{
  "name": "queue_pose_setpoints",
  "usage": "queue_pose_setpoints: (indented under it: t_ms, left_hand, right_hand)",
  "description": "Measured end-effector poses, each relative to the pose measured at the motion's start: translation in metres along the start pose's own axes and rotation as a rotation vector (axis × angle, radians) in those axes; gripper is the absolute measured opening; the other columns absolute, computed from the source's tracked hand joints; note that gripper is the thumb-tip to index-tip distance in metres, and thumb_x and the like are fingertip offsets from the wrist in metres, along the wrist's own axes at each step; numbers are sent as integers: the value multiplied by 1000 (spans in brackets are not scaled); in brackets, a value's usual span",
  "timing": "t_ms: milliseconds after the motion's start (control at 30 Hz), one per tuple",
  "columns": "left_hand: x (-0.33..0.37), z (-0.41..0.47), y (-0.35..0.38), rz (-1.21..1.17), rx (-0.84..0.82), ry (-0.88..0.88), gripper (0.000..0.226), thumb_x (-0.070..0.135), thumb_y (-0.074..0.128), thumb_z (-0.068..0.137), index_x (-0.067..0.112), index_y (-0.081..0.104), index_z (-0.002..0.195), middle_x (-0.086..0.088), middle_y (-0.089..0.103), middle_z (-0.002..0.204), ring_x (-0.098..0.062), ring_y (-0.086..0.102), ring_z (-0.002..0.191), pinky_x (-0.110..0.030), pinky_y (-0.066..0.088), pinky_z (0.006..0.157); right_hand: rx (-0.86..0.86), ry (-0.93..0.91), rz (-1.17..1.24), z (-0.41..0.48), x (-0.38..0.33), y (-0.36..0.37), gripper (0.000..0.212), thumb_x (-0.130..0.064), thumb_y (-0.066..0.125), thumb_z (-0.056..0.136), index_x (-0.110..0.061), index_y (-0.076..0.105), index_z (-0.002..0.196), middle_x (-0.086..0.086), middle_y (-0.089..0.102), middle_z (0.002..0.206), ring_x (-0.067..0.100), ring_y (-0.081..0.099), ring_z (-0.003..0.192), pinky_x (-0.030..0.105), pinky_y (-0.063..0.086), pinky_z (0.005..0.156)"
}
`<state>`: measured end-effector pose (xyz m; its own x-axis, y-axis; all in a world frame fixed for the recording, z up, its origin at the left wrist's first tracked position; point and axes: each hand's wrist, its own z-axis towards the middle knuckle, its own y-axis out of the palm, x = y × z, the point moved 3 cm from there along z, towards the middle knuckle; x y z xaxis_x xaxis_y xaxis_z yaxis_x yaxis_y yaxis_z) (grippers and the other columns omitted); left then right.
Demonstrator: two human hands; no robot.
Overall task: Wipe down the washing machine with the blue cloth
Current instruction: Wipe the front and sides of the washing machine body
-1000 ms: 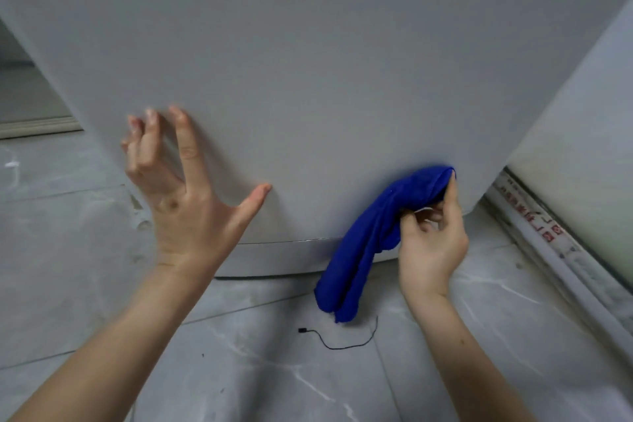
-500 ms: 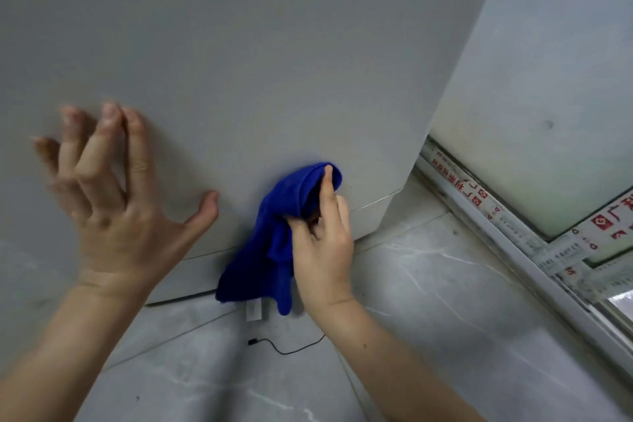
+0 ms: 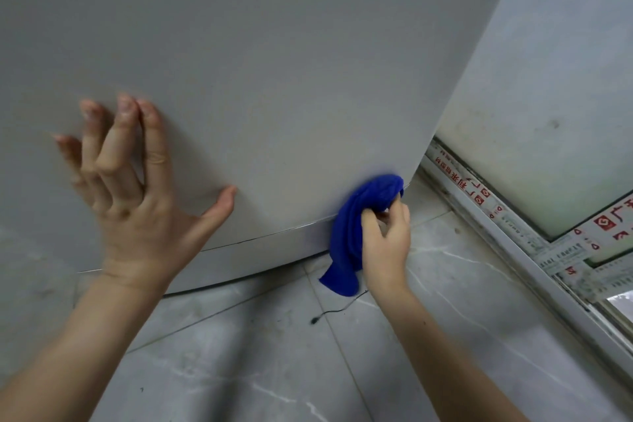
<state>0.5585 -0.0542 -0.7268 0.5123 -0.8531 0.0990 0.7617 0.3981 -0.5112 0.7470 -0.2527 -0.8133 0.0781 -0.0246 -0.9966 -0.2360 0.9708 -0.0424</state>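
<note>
Head view: blue cloth (image 3: 356, 226) bunched in right hand (image 3: 387, 243) at washing machine (image 3: 274, 79) btm corner, left hand (image 3: 137, 202) spread open.

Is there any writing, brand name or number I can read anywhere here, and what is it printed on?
White protective film with red print on the window frame: Chinese-looking characters and red logo squares, upside down and too blurred to read.
Grey washing machine panel: no text shows.
Blue cloth, held in the right hand: no label shows.

Soft even daylight (edges bowed), slight blur.
</note>
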Motion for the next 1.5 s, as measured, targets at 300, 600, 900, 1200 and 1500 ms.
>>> queue_pose_setpoints:
  t_ms: [300,600,900,1200,1500]
  left_hand:
    - [15,-2,3,23,31,-6,106,66,61,83,20,2,159,-8,12,155,-41,16,144,-58,7,122]
    - [10,1,-3,62,69,62,105,65,66,84,16,10,159,-8,17,154,-31,13,147,-44,2,124]
    - [4,-2,-4,69,77,86,104,66,64,84,18,10,159,-1,11,156,-25,7,149,-42,1,124]
    - [1,-6,3,21,10,43,104,71,58,85,27,-1,159,3,7,159,-44,25,145,-68,33,107]
    - [1,-9,5,26,-15,45,104,70,59,86,27,-1,159,2,8,159,-47,26,144,-68,31,109]
  right_hand:
    - [-93,-406,-60,-58,-44,56,72,-8,72,87,-23,36,148,-10,44,110,9,51,103,15,39,97]
    - [-77,-698,-91,-48,-62,67,71,5,75,79,-18,46,139,-1,46,102,6,49,87,22,48,86]
    - [114,-397,72,-16,-44,40,76,2,79,76,-35,50,135,-3,53,97,-3,53,79,13,49,74]
    - [257,-26,119,40,8,-12,47,-10,67,91,-29,57,133,-11,62,75,6,53,67,36,54,81]
    - [153,154,223,26,51,-2,41,-8,65,92,-21,58,131,-16,70,93,2,67,82,26,55,78]
